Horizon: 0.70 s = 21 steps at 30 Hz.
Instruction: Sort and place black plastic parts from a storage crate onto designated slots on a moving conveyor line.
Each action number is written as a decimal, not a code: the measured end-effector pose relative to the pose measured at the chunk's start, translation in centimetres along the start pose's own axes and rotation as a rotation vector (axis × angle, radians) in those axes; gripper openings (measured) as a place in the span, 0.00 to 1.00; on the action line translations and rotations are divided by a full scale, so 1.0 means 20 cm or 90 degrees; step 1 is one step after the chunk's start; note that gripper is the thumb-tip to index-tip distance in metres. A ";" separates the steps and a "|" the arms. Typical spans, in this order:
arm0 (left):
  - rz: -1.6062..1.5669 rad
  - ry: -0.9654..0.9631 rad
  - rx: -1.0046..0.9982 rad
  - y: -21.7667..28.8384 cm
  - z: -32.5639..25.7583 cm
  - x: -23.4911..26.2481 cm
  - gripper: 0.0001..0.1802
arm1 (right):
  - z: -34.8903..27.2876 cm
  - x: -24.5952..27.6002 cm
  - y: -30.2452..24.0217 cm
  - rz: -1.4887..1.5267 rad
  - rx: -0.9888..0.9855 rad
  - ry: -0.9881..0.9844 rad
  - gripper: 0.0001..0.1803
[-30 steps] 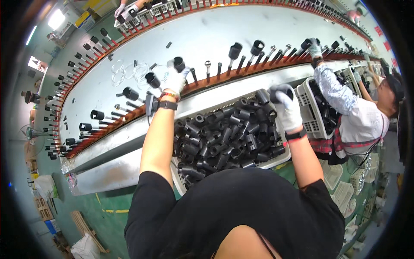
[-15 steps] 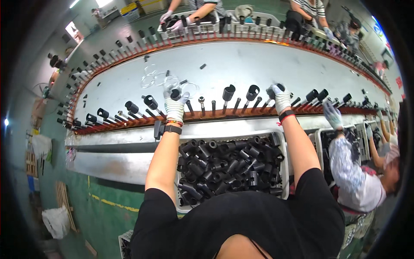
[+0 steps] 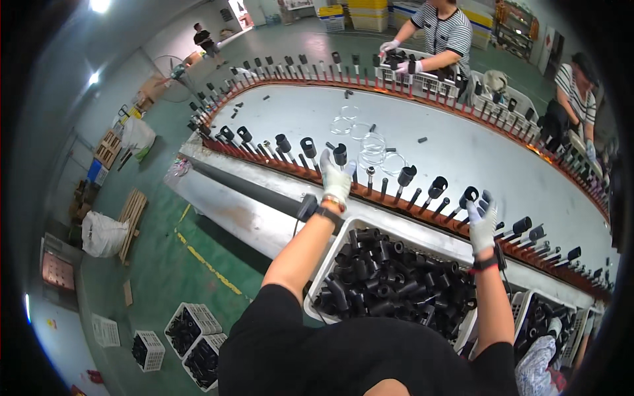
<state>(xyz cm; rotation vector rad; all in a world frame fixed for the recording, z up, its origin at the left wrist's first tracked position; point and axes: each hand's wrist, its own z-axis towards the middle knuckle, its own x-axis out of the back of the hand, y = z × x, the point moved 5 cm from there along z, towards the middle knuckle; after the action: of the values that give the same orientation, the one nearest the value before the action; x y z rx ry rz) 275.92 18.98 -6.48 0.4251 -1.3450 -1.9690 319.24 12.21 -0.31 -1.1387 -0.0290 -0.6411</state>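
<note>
Along the near edge of the table [image 3: 290,109], several posts are seen topped with wide black sleeves [image 3: 407,175]; narrow posts [image 3: 384,189] between them carry none, and whether any are due cannot be told. Left hand [image 3: 338,178]: thumb and fingers parted about a seated sleeve [image 3: 340,154]; contact not determinable. Right hand [image 3: 483,224]: fingers extended and spread, nothing seen gripped, just beside a tilted sleeve [image 3: 469,194] on its post. Much is judged left: the white crate [image 3: 321,274], below the near edge, is heaped with loose sleeves [image 3: 396,282].
</note>
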 end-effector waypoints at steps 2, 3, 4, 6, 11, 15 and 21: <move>-0.394 -0.132 0.012 0.35 -0.17 0.22 0.26 | -0.19 0.03 -0.54 0.344 0.039 -0.194 0.22; -0.377 -0.234 0.043 0.60 -0.27 0.41 0.19 | -0.28 0.03 -0.82 0.460 0.080 -0.319 0.19; -0.367 -0.354 0.092 0.87 -0.38 0.54 0.13 | -0.36 0.05 -1.05 0.564 0.105 -0.426 0.18; -0.412 -0.479 -0.180 1.35 -0.50 0.76 0.12 | -0.46 0.10 -1.53 0.659 0.439 -0.582 0.16; -0.731 -0.847 -0.460 1.94 -1.02 0.70 0.12 | -0.56 0.46 -1.73 0.659 0.685 -0.752 0.15; -0.855 -0.960 -0.470 1.97 -1.26 0.71 0.11 | -0.68 0.60 -1.74 0.648 0.710 -0.797 0.14; -0.997 -0.850 -0.558 2.20 -1.21 1.09 0.11 | -0.81 0.92 -1.85 0.609 0.731 -0.801 0.14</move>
<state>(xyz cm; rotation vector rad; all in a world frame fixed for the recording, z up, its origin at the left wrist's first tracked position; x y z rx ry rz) 291.71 -22.12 26.13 -0.6847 -0.2298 -4.2366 311.40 -19.70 29.63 -0.1591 -0.7710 0.9484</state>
